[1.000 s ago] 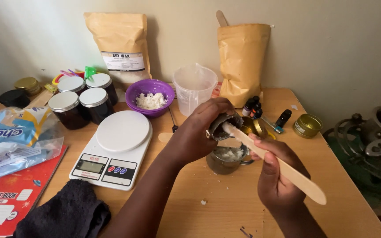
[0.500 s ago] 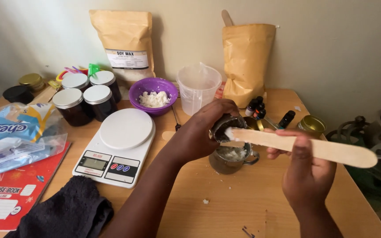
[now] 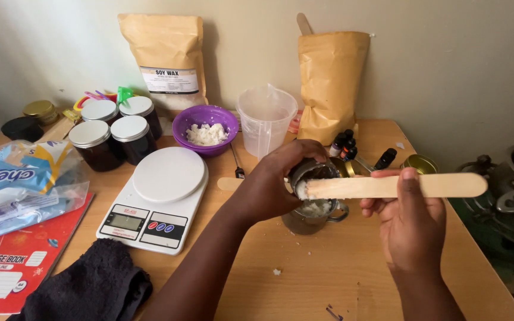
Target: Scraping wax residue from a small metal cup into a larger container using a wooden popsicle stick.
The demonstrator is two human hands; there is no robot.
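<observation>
— Wooden stick [image 3: 388,186], flat and pale, lies level in the right hand [image 3: 411,229], fingers curled round it, thumb pressed on top; its white-coated tip sits inside the small tin [image 3: 312,173].

— And the tin?

— Tilted, pinched in the left hand [image 3: 278,184], just above the metal cup [image 3: 310,215]; bare table [image 3: 340,273] lies open in front of the cup; half a second ago the stick slanted down to the right, now it is level.

— What crowds it?

— Small dark bottles [image 3: 343,145] and a gold tin [image 3: 419,164] just behind the cup; white scale [image 3: 156,199] left of it.
</observation>
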